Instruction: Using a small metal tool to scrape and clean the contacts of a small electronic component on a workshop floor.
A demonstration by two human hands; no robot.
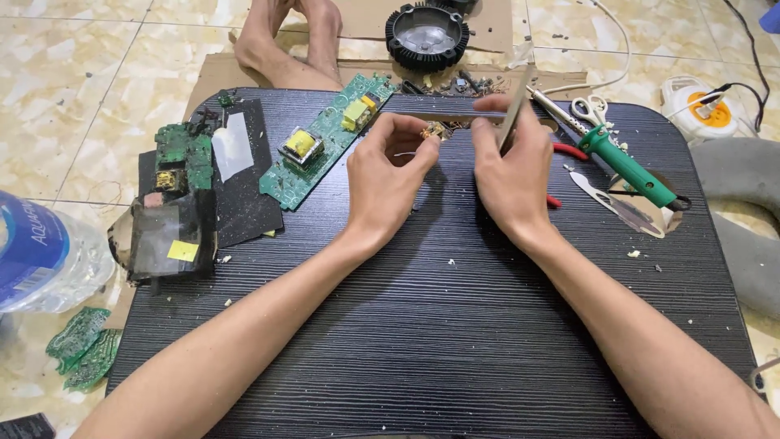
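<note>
Your left hand (388,175) is pinching a small brass-coloured component (435,130) between thumb and fingertips, right above the black table (422,325). Your right hand (512,167) is clamping a thin flat metal strip (515,114), its edge meeting the component. Just left of your grip a long green circuit board (321,146) is lying; to the right, a green-handled soldering iron (626,167); beyond, a black round housing (427,36).

A small electronic part (433,130) with yellowish and dark bits was pinched at the fingertips of the left hand (388,167), raised a little above the black desk (455,325). A thin grey flat tool (515,112), tilted nearly upright, was gripped in the right hand (512,167), just beside the part.
</note>
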